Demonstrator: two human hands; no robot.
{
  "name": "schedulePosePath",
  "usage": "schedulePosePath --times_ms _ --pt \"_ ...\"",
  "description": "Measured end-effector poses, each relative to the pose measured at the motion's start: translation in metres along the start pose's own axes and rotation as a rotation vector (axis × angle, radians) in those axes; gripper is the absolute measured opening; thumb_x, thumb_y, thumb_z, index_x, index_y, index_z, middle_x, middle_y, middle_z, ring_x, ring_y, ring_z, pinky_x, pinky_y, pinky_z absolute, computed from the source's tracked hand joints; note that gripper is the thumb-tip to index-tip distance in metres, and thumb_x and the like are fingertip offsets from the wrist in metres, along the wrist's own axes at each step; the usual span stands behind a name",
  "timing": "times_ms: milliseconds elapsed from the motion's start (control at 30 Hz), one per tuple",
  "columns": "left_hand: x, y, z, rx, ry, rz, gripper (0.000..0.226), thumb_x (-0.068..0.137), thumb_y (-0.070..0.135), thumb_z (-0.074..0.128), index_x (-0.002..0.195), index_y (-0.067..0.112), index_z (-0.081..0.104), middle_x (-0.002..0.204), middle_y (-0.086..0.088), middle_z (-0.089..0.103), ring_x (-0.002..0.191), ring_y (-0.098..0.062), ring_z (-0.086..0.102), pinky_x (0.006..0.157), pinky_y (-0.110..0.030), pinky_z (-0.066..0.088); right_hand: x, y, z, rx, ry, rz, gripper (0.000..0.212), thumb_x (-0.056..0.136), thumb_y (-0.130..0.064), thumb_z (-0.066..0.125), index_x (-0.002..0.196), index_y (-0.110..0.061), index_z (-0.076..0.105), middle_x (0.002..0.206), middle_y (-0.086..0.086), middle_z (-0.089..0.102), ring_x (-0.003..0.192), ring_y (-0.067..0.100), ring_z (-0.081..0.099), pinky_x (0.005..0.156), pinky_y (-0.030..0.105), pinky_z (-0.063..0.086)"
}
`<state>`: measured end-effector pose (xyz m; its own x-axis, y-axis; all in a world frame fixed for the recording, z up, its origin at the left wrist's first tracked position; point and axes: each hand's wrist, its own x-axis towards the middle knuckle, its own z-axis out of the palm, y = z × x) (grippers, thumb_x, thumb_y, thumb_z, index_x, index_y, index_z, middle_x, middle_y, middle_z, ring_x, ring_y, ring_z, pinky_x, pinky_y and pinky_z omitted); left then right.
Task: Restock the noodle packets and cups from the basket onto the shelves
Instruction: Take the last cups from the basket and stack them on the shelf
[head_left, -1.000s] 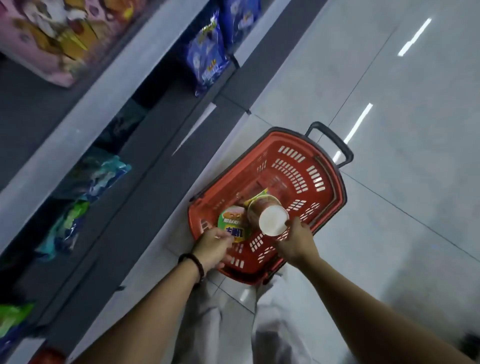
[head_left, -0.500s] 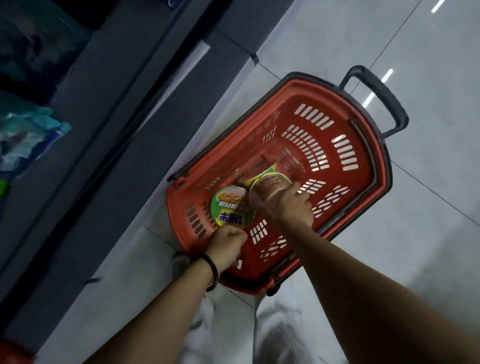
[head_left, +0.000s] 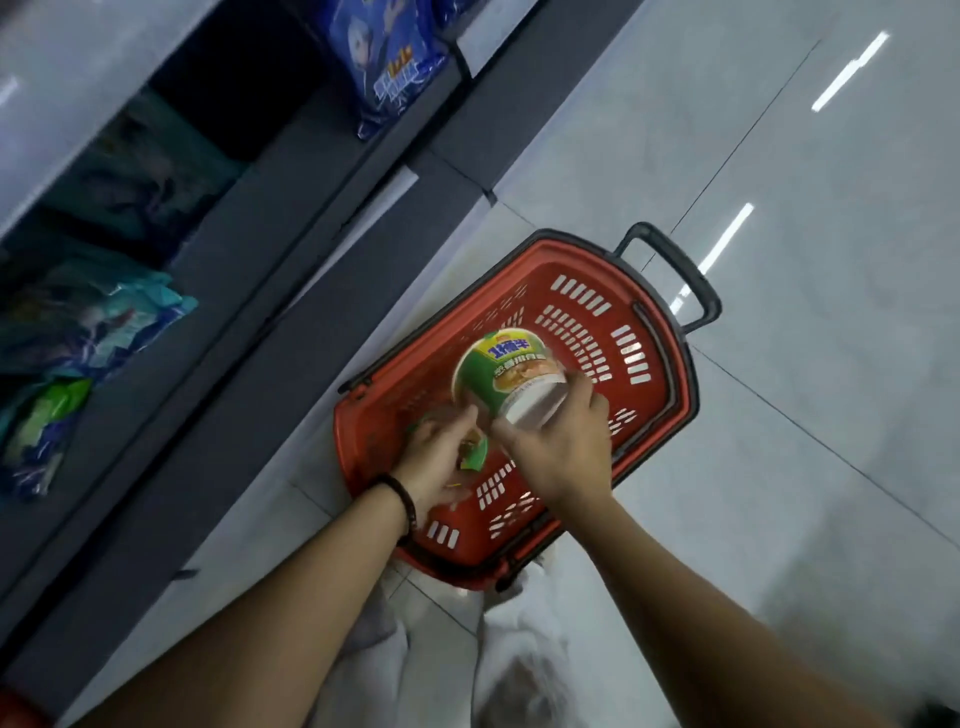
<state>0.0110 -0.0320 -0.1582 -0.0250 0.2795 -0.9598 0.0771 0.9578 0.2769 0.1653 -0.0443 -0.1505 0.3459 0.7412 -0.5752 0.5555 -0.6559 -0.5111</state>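
Observation:
A red plastic basket (head_left: 639, 415) with a black handle stands on the pale floor beside the shelves. My right hand (head_left: 558, 447) is closed around a green noodle cup (head_left: 506, 376), held tilted above the basket with its white base towards me. My left hand (head_left: 441, 462) is lower in the basket's near end, fingers curled over a second item with a green edge (head_left: 475, 457); most of that item is hidden under the hand.
Grey shelves (head_left: 270, 218) run along the left. Blue packets (head_left: 395, 62) lie on an upper shelf, teal and green packets (head_left: 78, 322) on lower ones. Tiled floor (head_left: 805, 260) stretches right of the basket. My pale trousers (head_left: 509, 670) show below.
My right hand has lifted a green cup up out of the basket. My left hand has reached deeper in and closed over the other item. The view has pulled back from the basket.

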Motion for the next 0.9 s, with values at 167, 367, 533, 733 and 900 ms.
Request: schedulePosePath --times_ms 167,367,533,733,900 --pt "-0.084 0.041 0.009 -0.237 -0.162 0.069 0.069 0.078 0.073 0.068 0.123 0.021 0.077 0.116 -0.009 0.08 0.106 -0.029 0.073 0.097 -0.045 0.058 -0.059 -0.049 -0.06 0.168 0.081 -0.151 0.113 0.064 -0.052 0.093 0.158 -0.023 0.036 0.146 0.001 0.049 0.136 0.019 0.05 0.108 0.037 0.052" --pt "-0.209 0.093 0.007 -0.343 -0.256 0.323 0.075 0.081 0.061 0.073 0.138 0.013 0.069 0.131 -0.013 0.076 0.125 -0.031 0.071 0.116 -0.054 0.048 -0.138 -0.125 -0.147 0.357 0.178 -0.302 0.104 0.06 -0.046 0.095 0.148 -0.026 0.045 0.134 -0.007 0.055 0.125 0.012 0.058 0.1 0.028 0.055" --pt "-0.316 0.139 -0.01 -0.349 -0.225 0.515 0.103 0.061 0.059 0.097 0.143 0.012 0.057 0.13 -0.016 0.076 0.12 -0.035 0.074 0.101 -0.056 0.058 -0.189 -0.18 -0.224 0.477 0.18 -0.441 0.083 0.067 -0.055 0.091 0.134 -0.044 0.043 0.133 -0.009 0.062 0.12 0.011 0.067 0.1 0.041 0.061" --pt "-0.46 0.196 -0.036 -0.258 -0.182 0.782 0.078 0.079 0.058 0.084 0.143 0.021 0.06 0.133 -0.007 0.076 0.122 -0.03 0.073 0.106 -0.061 0.055 -0.25 -0.269 -0.325 0.691 0.163 -0.596 0.044 0.088 -0.066 0.06 0.122 -0.039 0.061 0.12 -0.014 0.073 0.109 0.009 0.072 0.095 0.053 0.06" --pt "-0.597 0.231 -0.064 -0.254 -0.154 1.007 0.08 0.08 0.048 0.088 0.142 0.013 0.053 0.127 -0.01 0.078 0.113 -0.031 0.077 0.105 -0.059 0.056 -0.312 -0.35 -0.402 0.773 0.123 -0.791 0.049 0.083 -0.066 0.065 0.12 -0.034 0.067 0.112 -0.004 0.074 0.103 0.021 0.072 0.09 0.059 0.061"
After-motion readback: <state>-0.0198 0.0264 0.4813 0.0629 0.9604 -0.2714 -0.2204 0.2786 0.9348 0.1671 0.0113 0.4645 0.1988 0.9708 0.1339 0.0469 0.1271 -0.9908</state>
